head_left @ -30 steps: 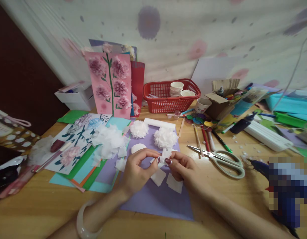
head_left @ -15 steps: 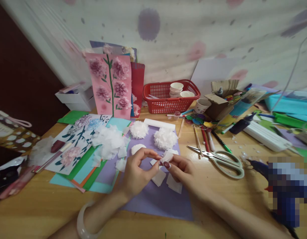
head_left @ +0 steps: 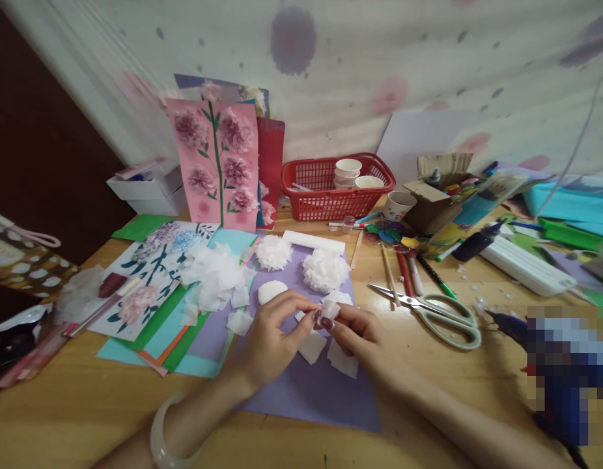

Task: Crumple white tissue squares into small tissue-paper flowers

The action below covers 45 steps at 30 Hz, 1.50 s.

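Observation:
A small piece of white tissue paper (head_left: 331, 308) is pinched between the fingertips of both hands. My left hand (head_left: 275, 329) holds its left side with thumb and forefinger, and my right hand (head_left: 359, 329) grips it from the right. Beneath them lies a purple sheet (head_left: 311, 400) with loose white paper squares (head_left: 312, 348) on it. Two fluffy white paper flowers (head_left: 325, 270) sit just beyond my hands. A round white disc (head_left: 271, 292) is partly behind my left hand. The far edge of the sheet carries a white paper roll (head_left: 314, 242).
Left of my hands, a heap of tissue pieces (head_left: 216, 277) rests on coloured sheets. To the right lie green-handled scissors (head_left: 443, 316), pens and a partly pixelated glue gun (head_left: 511, 329). A red basket (head_left: 325, 204) with paper cups and a pink flower picture (head_left: 198, 176) stand behind.
Both thumbs have shifted slightly at the tissue piece, which now looks more crumpled and gathered between the fingertips. The view has tilted a little; the things on the table stay put.

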Available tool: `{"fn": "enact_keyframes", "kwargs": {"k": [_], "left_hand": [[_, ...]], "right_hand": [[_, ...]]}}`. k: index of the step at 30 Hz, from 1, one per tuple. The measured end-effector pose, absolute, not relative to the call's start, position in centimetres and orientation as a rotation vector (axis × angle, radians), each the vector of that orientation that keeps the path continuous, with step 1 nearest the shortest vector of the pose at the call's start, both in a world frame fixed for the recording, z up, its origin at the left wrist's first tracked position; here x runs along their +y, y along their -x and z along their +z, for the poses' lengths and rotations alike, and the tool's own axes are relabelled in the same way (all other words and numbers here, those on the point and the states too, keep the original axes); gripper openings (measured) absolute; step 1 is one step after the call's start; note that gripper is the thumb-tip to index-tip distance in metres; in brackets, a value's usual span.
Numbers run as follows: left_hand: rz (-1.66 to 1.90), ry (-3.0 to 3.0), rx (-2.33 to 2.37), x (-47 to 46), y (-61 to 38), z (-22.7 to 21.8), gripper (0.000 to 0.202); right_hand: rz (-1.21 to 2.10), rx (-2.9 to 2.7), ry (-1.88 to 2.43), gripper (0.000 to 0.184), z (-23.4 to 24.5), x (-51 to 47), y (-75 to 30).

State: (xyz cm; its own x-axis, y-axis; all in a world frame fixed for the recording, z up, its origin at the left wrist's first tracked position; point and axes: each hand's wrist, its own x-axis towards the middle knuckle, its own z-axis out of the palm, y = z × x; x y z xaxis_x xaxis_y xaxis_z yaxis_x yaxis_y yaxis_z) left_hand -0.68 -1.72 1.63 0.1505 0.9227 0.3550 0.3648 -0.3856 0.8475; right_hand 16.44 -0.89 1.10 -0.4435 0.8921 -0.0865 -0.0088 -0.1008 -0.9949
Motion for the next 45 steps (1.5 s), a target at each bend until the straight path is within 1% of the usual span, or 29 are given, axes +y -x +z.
{"fn": "enact_keyframes", "kwargs": {"k": [7,14,17,19,21,25,29,34,41,43,45], "left_hand": [[1.2,-1.486,1.338,-1.4,0.6,1.2,0.012],[1.31,-1.308,1.352,-0.9,1.0,0.4,0.013],[1.381,-1.552,1.379,-0.9,1.4,0.5,0.014],[1.352,-1.815,1.331,-1.2,1.5,0.9,0.025],[1.255,-1.961,1.256,-1.6,1.3,1.4,0.03],[1.142,-1.959,1.208,-2.1,0.7,1.8,0.022],[1.18,-1.799,1.28,-2.0,0.5,1.6,0.015],[1.229,-1.468,1.32,-1.2,0.7,1.0,0.017],[1.32,-1.15,1.302,-0.2,1.3,-0.1,0.021],[1.366,-1.141,1.34,-0.1,1.4,-0.1,0.023],[1.403,-1.295,1.397,-0.1,1.6,0.2,0.021]], "right_hand": [[1.683,-1.363,1.071,0.027,0.7,-0.8,-16.6],[1.696,-1.341,1.088,0.03,0.6,-0.7,-16.6],[1.703,-1.326,1.093,0.031,1.0,-0.8,-16.5],[1.674,-1.342,1.072,0.032,1.0,-0.8,-16.5],[1.636,-1.388,1.046,0.033,0.9,-0.8,-16.5],[1.579,-1.502,0.998,0.032,0.6,-0.7,-16.5],[1.57,-1.552,1.008,0.031,0.7,-0.6,-16.5],[1.596,-1.526,1.069,0.034,0.8,-0.7,-16.3],[1.657,-1.421,1.134,0.038,1.3,-0.7,-16.4],[1.679,-1.387,1.146,0.04,1.3,-0.6,-16.3],[1.691,-1.376,1.153,0.042,1.3,-0.6,-16.3]]}}
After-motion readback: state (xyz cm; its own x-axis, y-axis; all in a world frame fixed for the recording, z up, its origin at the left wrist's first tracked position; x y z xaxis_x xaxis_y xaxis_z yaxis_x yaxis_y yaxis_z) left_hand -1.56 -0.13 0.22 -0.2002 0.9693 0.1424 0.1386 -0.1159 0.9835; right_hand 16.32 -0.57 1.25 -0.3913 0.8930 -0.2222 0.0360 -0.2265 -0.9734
